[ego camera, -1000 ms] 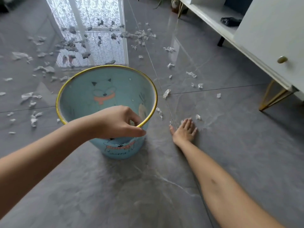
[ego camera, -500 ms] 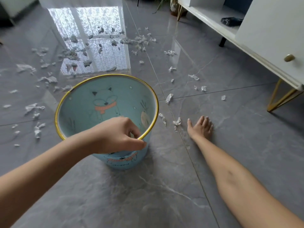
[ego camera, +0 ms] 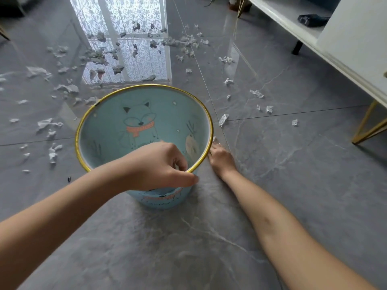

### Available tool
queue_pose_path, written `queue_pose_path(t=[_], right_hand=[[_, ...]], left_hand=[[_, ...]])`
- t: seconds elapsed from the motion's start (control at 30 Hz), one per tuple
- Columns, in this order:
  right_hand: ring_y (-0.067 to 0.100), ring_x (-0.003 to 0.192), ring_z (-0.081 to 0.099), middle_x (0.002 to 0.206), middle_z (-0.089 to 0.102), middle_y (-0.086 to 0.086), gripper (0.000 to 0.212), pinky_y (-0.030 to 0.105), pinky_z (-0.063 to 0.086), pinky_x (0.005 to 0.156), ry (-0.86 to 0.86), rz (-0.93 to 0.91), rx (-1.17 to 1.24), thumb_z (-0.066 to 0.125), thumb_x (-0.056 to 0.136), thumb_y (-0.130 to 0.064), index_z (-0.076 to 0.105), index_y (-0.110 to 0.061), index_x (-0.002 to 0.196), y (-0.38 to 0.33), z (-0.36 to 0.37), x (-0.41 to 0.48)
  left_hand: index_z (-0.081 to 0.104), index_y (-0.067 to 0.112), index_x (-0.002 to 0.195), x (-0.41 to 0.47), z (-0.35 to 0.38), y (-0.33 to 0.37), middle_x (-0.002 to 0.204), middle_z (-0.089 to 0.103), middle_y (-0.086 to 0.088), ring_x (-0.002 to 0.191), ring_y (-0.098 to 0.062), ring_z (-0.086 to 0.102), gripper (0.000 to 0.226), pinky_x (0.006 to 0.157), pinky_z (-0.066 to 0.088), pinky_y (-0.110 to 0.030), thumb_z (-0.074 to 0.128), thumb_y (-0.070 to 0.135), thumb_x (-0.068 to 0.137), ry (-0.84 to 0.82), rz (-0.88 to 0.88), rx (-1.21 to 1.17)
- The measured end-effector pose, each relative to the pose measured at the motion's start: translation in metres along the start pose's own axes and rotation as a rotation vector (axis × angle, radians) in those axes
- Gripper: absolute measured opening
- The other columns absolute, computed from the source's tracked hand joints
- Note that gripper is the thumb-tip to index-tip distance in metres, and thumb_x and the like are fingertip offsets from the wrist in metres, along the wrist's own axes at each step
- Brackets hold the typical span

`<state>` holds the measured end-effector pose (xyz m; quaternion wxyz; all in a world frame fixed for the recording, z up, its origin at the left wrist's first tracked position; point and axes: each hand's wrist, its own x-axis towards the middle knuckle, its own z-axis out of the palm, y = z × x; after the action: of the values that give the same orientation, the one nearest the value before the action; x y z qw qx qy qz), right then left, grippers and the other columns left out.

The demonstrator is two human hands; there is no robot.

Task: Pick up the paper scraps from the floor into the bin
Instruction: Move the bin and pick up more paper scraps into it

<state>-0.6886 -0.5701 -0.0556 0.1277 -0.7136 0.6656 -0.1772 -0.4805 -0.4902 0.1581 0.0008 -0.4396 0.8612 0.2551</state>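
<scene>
I see paper scraps (ego camera: 45, 123) strewn over the grey floor (ego camera: 188, 248) in the upper left. The left arm comes in from the lower left. The left hand (ego camera: 159, 164) grips the near rim of the bin (ego camera: 100, 130), fingers curled inside and thumb clamped outside. The bin stands upright at centre frame, and the script on its front is too blurred to read. Just right of it the right hand (ego camera: 222, 160) lies low on the floor, fingertips at a small scrap (ego camera: 215, 140). I cannot tell whether they pinch it. More scraps lie toward the white cabinet (ego camera: 356, 49) in the upper right.
</scene>
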Motion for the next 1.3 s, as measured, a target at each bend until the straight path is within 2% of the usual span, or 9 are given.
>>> queue_pose_path(t=[0.17,0.4,0.6,0.83,0.9,1.0,1.17,1.23,1.3], right_hand=[[0.019,0.119,0.057,0.126,0.061,0.007,0.034,0.02,0.038,0.1,0.101,0.008,0.158,0.051,0.088,0.0,0.066,-0.009,0.116,0.013,-0.004,-0.031],[0.016,0.083,0.065,0.109,0.067,0.019,0.024,0.02,0.053,0.077,0.39,0.487,0.845,0.05,0.09,0.006,0.066,0.006,0.107,-0.004,-0.065,-0.031],[0.001,0.073,0.068,0.086,0.069,0.0,0.026,0.015,0.055,0.076,0.246,0.098,1.365,0.042,0.095,0.005,0.057,0.009,0.116,-0.108,-0.173,-0.009],[-0.005,0.069,0.063,0.112,0.064,0.019,0.032,0.012,0.049,0.066,-0.136,-0.161,0.855,0.034,0.101,-0.012,0.05,0.003,0.125,-0.192,-0.193,-0.011],[0.005,0.099,0.065,0.125,0.059,0.015,0.046,0.023,0.047,0.089,-0.251,-0.225,0.593,0.03,0.101,-0.031,0.038,-0.004,0.137,-0.19,-0.189,-0.015],[0.019,0.134,0.039,0.121,0.063,0.013,0.048,0.036,0.018,0.115,-0.272,-0.225,0.594,0.018,0.102,-0.034,0.024,-0.014,0.146,-0.173,-0.187,-0.018],[0.01,0.066,0.063,0.074,0.065,0.007,0.024,0.016,0.047,0.069,0.218,0.107,0.897,0.042,0.093,-0.001,0.065,-0.002,0.102,-0.094,-0.172,-0.029],[0.011,0.054,0.051,0.065,0.056,0.003,0.018,0.013,0.039,0.05,0.058,0.331,0.646,0.047,0.091,-0.004,0.063,-0.005,0.084,-0.049,-0.143,-0.035],[0.019,0.063,0.052,0.072,0.059,0.006,0.016,0.022,0.042,0.055,-0.189,0.442,0.308,0.055,0.09,-0.018,0.057,-0.013,0.075,-0.009,-0.111,-0.046]], left_hand=[[0.048,0.012,0.056,-0.002,0.002,-0.001,0.048,0.034,-0.001,0.044,-0.013,0.03,0.044,0.046,0.026,-0.029,0.05,0.054,0.066,0.01,0.007,0.008],[0.045,0.007,0.057,-0.002,0.003,-0.001,0.047,0.033,0.002,0.043,-0.011,0.029,0.051,0.046,0.025,-0.028,0.048,0.057,0.067,0.028,-0.029,0.027],[0.039,0.012,0.052,-0.004,-0.001,0.004,0.048,0.033,-0.001,0.044,-0.015,0.029,0.054,0.046,0.024,-0.027,0.054,0.056,0.08,0.032,-0.085,0.045],[0.044,0.014,0.05,-0.011,-0.002,0.007,0.046,0.039,0.001,0.044,-0.016,0.033,0.058,0.045,0.026,-0.026,0.052,0.064,0.077,0.043,-0.143,0.038],[0.047,0.013,0.05,-0.011,0.0,0.006,0.045,0.042,0.002,0.043,-0.016,0.036,0.058,0.045,0.027,-0.026,0.052,0.065,0.077,0.059,-0.138,0.047],[0.047,0.013,0.052,-0.011,-0.001,0.006,0.047,0.04,0.001,0.045,-0.018,0.035,0.058,0.047,0.027,-0.027,0.051,0.064,0.077,0.057,-0.116,0.047],[0.046,0.015,0.054,-0.011,0.0,0.003,0.05,0.037,-0.001,0.047,-0.018,0.034,0.057,0.049,0.027,-0.027,0.05,0.066,0.077,0.028,-0.095,0.037],[0.047,0.014,0.055,-0.009,0.0,0.001,0.051,0.038,-0.002,0.047,-0.018,0.034,0.057,0.049,0.027,-0.027,0.05,0.065,0.078,0.02,-0.083,0.027],[0.049,0.011,0.056,-0.008,0.0,0.0,0.051,0.038,-0.002,0.047,-0.018,0.034,0.059,0.049,0.028,-0.028,0.05,0.066,0.078,0.014,-0.073,0.021]])
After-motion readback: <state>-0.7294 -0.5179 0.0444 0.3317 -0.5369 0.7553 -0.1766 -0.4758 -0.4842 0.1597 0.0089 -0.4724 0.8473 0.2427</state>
